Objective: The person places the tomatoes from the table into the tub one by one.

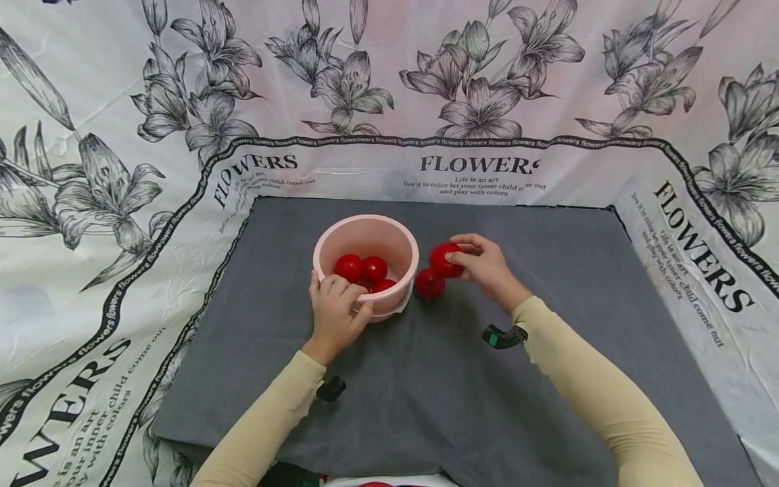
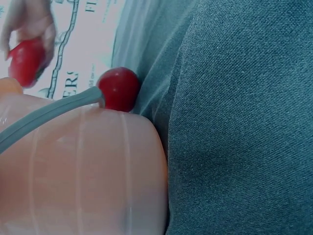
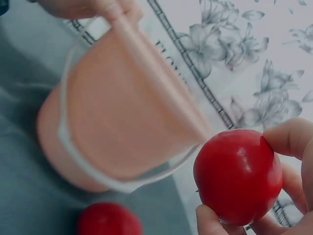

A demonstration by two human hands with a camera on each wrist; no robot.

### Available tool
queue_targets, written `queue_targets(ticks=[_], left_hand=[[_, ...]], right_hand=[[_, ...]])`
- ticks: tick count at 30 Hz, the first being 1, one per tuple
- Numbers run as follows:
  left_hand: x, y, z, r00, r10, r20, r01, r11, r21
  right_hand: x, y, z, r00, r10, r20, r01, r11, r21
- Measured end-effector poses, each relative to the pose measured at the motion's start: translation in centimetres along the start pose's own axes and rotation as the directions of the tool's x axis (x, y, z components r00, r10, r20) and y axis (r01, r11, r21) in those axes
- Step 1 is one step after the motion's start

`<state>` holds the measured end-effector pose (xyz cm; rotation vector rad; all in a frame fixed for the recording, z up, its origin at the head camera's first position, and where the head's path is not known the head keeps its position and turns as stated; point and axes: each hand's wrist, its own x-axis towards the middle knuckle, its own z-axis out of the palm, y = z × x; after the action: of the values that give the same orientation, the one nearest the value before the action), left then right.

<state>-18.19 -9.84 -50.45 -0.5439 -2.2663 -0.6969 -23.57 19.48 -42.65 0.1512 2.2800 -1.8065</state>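
A pink bucket (image 1: pixel 389 306) stands on the grey cloth, with several glossy red round fruits (image 1: pixel 349 268) inside. My left hand (image 1: pixel 333 312) grips its near rim, fingers over the edge. To the right of the bucket, my right hand (image 1: pixel 487 270) holds a red round fruit (image 3: pixel 238 177) between thumb and fingers, raised beside the rim. Another red fruit (image 1: pixel 429 284) lies on the cloth below it, close to the bucket's right side. The white handle (image 3: pixel 93 169) hangs down along the bucket wall. The left wrist view shows the bucket's side but not the left fingers' grip.
Grey cloth (image 1: pixel 548 379) covers the table. A white sheet (image 1: pixel 481 179) with flower drawings and lettering hangs behind and around it. At the bottom edge, a partly cut-off white and red item (image 1: pixel 389 482) shows.
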Motion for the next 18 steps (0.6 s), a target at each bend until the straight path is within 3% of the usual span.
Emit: queue_targets(ticks=[9, 18], left_hand=[[0.0, -0.1, 0.0, 1.0, -0.002, -0.003, 0.002, 1.0, -0.002], [0.1, 0.0, -0.1, 1.0, 0.003, -0.006, -0.003, 1.0, -0.012]], right_hand=[[1.2, -4.8, 1.7, 0.998, -0.054, 0.017, 0.055, 0.998, -0.01], [1.9, -6.8, 4.9, 0.995, -0.087, 0.044, 0.089, 0.995, -0.041]])
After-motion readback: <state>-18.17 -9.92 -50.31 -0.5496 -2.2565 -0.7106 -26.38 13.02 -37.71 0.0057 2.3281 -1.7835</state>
